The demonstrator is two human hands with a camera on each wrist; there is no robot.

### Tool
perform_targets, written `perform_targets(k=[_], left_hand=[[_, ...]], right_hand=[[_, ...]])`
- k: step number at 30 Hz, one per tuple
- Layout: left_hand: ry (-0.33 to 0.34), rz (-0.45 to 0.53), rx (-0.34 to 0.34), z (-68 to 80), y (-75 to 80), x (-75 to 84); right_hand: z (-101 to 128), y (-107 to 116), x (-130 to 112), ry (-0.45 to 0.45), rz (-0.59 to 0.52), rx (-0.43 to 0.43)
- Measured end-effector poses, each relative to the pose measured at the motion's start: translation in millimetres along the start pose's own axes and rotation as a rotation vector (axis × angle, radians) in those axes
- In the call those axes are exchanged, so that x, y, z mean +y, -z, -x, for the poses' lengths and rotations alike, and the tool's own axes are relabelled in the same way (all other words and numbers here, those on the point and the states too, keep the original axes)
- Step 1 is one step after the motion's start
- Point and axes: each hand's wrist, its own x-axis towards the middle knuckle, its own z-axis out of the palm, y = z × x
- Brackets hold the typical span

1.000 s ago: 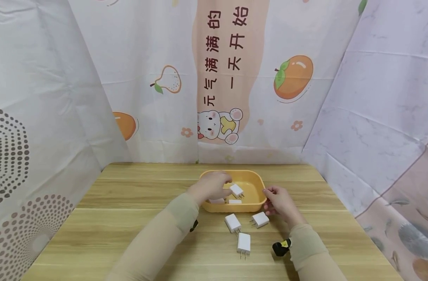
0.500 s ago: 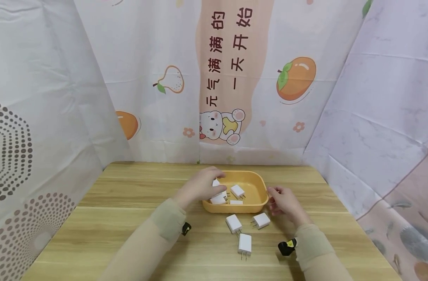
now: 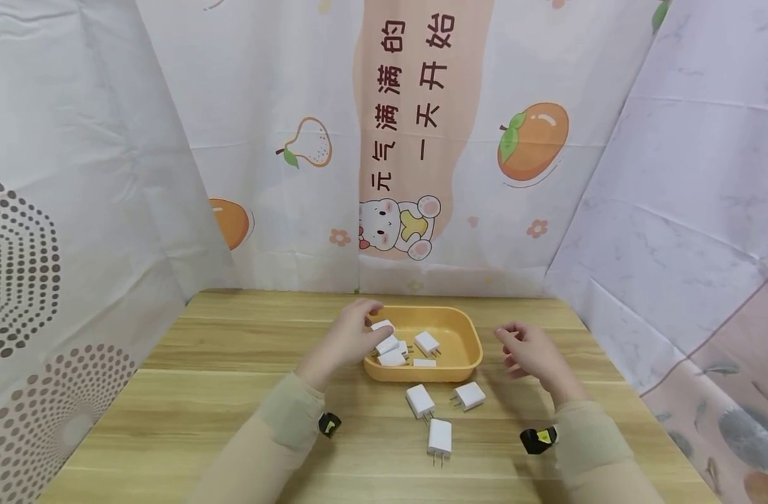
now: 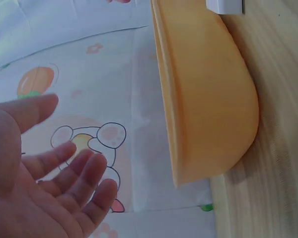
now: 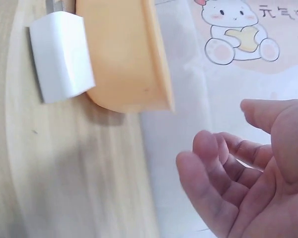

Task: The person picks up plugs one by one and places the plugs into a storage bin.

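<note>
An orange tray [image 3: 465, 329] is seen on the wooden table [image 3: 232, 392], with several white plug adapters [image 3: 393, 346] lying inside it, most of them gathered at its left end. One more white adapter [image 3: 426, 342] lies near the tray's middle.

The left hand [image 3: 352, 334] is held at the tray's left rim, fingers relaxed and spread, nothing gripped; in the left wrist view the open palm [image 4: 35, 183] is shown empty beside the tray wall [image 4: 208, 99]. A second ago this hand was lowered into the tray over the adapters; since then it has been drawn back to the rim, and the adapters it had been covering are now left uncovered in the tray.

The right hand [image 3: 530, 350] is held to the right of the tray, apart from it, fingers loosely curled around nothing; the right wrist view confirms an empty palm [image 5: 248, 183]. Earlier its fingertips were at the tray's right edge; it has since been moved away to the right.

Three adapters are left on the table in front of the tray: one [image 3: 419, 400] just before it, one [image 3: 469, 395] to its right, and one [image 3: 439, 438] nearest the person. Their positions are unchanged.
</note>
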Motion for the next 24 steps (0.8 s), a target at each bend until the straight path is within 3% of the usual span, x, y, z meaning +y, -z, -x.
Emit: perform_targets(k=[9,15,24], left_hand=[[0.197,0.057,0.089,7.0,-6.2,-17.8],[0.300,0.071,0.056,7.9,-15.8,-34.9],[0.319,0.118,0.023,5.0,-23.4,-48.8]], right_hand=[[18,10,-26,0.099,0.178,-0.007],[31,7,-42,0.161,0.212,-0.042],[42,4,-54,0.230,0.318,-0.037]])
